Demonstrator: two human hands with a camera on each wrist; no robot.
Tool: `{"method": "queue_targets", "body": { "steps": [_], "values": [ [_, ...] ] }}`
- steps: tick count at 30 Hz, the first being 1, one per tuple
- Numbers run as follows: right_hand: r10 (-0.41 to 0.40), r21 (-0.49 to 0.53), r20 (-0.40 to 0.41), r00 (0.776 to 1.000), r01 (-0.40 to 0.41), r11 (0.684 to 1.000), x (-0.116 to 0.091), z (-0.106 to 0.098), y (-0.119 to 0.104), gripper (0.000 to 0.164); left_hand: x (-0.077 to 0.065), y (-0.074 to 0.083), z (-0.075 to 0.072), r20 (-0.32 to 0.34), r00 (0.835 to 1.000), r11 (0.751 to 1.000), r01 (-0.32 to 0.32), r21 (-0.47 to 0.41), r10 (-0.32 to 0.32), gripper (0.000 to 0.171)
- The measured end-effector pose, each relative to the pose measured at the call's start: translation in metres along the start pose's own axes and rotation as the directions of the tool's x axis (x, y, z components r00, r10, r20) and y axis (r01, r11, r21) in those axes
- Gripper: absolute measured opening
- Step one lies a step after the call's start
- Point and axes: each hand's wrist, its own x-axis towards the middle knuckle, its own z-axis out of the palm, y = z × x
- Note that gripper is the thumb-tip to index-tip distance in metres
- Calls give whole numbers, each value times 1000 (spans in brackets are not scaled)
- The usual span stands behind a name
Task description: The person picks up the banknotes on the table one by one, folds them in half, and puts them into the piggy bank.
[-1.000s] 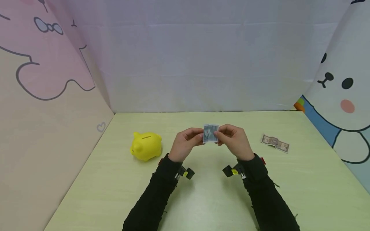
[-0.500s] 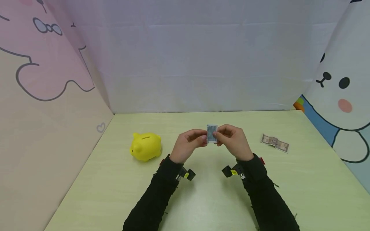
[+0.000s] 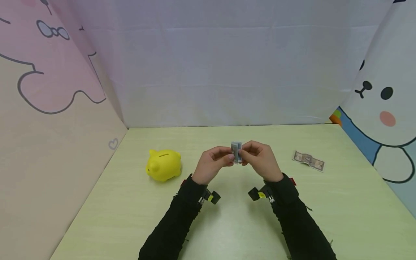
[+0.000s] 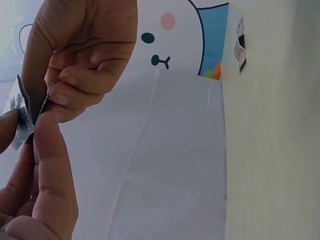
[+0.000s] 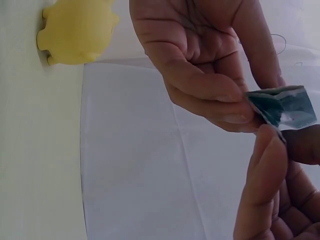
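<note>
Head view, I see both hands raised over the pale table [image 3: 227, 227], working on one small bluish banknote [image 3: 235, 152]. Left hand [image 3: 212, 163] pinches its left side, thumb toward me; right hand [image 3: 261, 160] pinches the right side, thumb also on the near face. Fingers curled on both, grips narrow. Note sits between the fingertips, held upright, off the tabletop.

Change vs a second ago: then I had the note as a broader rectangle; half a second ago a slimmer one; now narrower again, with two panels meeting at an upright crease. Hands have come slightly closer together. Left wrist view gives me the note edge-on, flaps spread in a V. Right wrist view agrees: panels bent apart, not pressed flat. Exact number of layers I can't tell.

Unchanged: yellow piggy bank [image 3: 164, 166] stands left of the left hand, apart from it, slot on top visible. Brownish banknote [image 3: 308, 161] lies creased on the table right of the right hand, untouched. Dark sleeves [image 3: 172, 220] reach in from the near edge, small wrist cameras [image 3: 257, 194] on the inner sides. White backdrop [image 3: 208, 72] behind, same as before.
</note>
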Motion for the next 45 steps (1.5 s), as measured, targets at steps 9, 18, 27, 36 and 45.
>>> {"method": "queue_targets", "body": {
  "steps": [9,18,27,36,45],
  "values": [
    [-12,-18,8,1000,12,1000,0,1,1,14,1,-2,1,-16,1000,1000,13,14,-13,27],
    [-11,-27,10,1000,11,1000,-1,0,0,18,2,-3,1,-28,999,999,29,17,-29,26],
    [-5,-22,0,1000,5,1000,-1,-2,-1,21,2,-1,2,-51,998,999,35,25,-34,25],
    [9,48,-23,1000,-8,999,0,-3,-3,29,4,-1,2,-92,995,998,41,53,-36,23],
    [15,28,-19,1000,-15,1000,-1,-2,-3,26,3,-1,3,-91,995,998,32,45,-28,22]
  ]
}}
